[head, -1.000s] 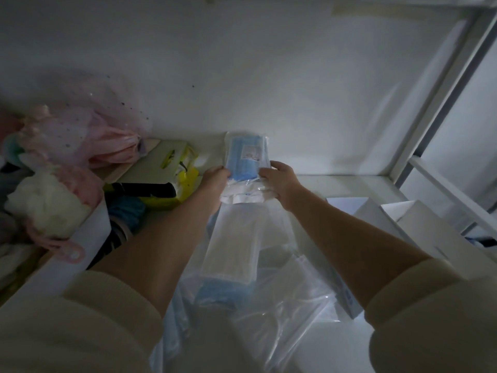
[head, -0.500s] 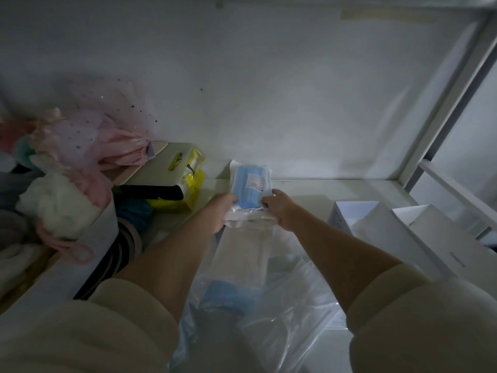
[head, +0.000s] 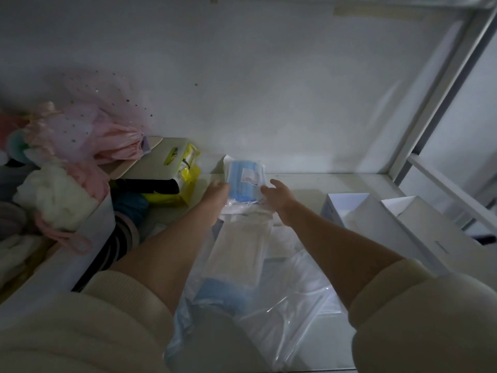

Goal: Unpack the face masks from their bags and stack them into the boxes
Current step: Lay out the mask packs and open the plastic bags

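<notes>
A clear bag of blue face masks (head: 246,181) lies at the back of the white shelf, close to the wall. My left hand (head: 216,191) rests against its left edge with the thumb on it. My right hand (head: 279,193) is at its lower right corner, fingers spread and barely touching. Between my forearms lie a bag of white masks (head: 242,249), another bag of blue masks (head: 220,294) and empty clear bags (head: 293,300). Two open white boxes (head: 347,211) (head: 419,224) stand to the right.
At the left stand a white bin (head: 91,238) heaped with pink tulle (head: 88,130) and a fluffy white thing (head: 56,195), and a yellow-green packet (head: 185,173). A white wall closes the back. A metal frame post (head: 441,103) rises at the right.
The blue mask bag moved down from in front of the wall to the back of the shelf. My right hand has loosened and its fingers have spread.
</notes>
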Motion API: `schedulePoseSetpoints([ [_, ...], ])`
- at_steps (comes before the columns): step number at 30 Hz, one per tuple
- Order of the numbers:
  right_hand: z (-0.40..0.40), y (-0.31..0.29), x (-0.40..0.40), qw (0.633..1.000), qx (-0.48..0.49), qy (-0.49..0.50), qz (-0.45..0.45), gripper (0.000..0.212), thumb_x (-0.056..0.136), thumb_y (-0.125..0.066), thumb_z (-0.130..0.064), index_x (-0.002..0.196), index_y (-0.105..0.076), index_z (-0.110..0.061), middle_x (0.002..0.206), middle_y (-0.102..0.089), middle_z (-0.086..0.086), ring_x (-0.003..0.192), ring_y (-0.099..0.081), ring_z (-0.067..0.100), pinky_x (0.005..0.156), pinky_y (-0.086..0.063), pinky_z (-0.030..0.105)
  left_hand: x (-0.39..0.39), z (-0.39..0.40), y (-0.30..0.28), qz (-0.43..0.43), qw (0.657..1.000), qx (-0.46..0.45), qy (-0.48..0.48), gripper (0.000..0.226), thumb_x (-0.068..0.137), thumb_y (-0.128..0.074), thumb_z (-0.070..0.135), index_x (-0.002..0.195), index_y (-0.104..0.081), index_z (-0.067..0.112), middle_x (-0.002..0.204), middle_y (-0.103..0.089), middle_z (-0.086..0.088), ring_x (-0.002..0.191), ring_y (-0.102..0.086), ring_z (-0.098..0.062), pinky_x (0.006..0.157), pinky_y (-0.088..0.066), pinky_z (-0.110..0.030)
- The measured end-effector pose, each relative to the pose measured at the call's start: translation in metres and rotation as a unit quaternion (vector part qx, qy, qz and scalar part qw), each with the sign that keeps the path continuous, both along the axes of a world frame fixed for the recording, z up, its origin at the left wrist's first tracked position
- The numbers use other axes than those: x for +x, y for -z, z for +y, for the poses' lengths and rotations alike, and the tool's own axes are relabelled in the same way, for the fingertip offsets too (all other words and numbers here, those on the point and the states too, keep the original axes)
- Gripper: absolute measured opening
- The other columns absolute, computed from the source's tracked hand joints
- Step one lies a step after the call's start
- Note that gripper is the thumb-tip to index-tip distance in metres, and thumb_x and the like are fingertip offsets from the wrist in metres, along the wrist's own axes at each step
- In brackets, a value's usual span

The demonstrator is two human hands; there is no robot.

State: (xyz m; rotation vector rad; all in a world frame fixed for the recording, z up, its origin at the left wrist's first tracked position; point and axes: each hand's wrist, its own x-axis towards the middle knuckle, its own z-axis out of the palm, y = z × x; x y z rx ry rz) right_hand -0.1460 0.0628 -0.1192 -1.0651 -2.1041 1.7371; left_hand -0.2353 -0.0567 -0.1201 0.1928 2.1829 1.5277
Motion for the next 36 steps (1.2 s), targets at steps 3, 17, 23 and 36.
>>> schedulePoseSetpoints([
  [3, -0.001, -0.003, 0.006, 1.000, 0.006, 0.008, 0.013, 0.056, 0.094, -0.051, -0.021, 0.146, -0.034, -0.012, 0.144, -0.047, 0.012, 0.123, -0.055, 0.028, 0.104, -0.044, 0.036, 0.004, -0.002, -0.006, 0.019, 1.000, 0.004, -0.010, 0.029, 0.089, -0.044, 0.022, 0.111, -0.059, 0.010, 0.097, -0.058, -0.012, 0.090, -0.059, -0.029, 0.079, -0.047, -0.035],
  [17, -0.043, -0.026, 0.068, 0.991, -0.039, 0.054, -0.117, 0.049, 0.084, -0.065, -0.020, 0.126, -0.049, -0.001, 0.101, -0.050, 0.009, 0.098, -0.051, 0.025, 0.082, -0.047, 0.032, 0.046, -0.059, 0.004, 0.085, 0.966, -0.242, 0.024, 0.056, 0.079, -0.068, 0.037, 0.124, -0.056, 0.006, 0.128, -0.059, -0.014, 0.117, -0.058, -0.030, 0.086, -0.047, -0.029],
  [23, -0.064, -0.007, 0.088, 0.973, -0.163, 0.092, -0.133, 0.055, 0.078, -0.071, -0.021, 0.126, -0.051, -0.004, 0.127, -0.047, 0.011, 0.092, -0.046, 0.027, 0.084, -0.047, 0.040, 0.068, -0.077, 0.033, 0.140, 0.904, -0.395, 0.082, 0.117, 0.050, -0.053, 0.085, 0.144, -0.034, 0.020, 0.149, -0.038, -0.016, 0.134, -0.040, -0.036, 0.109, -0.036, -0.046],
  [36, -0.092, 0.011, 0.083, 0.920, -0.362, 0.133, -0.068, 0.043, 0.075, -0.070, -0.024, 0.114, -0.060, -0.008, 0.111, -0.066, 0.015, 0.099, -0.064, 0.032, 0.084, -0.052, 0.046, 0.074, -0.082, 0.034, 0.143, 0.898, -0.399, 0.114, 0.086, 0.080, -0.046, 0.071, 0.148, -0.029, 0.021, 0.154, -0.029, -0.016, 0.139, -0.033, -0.035, 0.111, -0.028, -0.041],
])
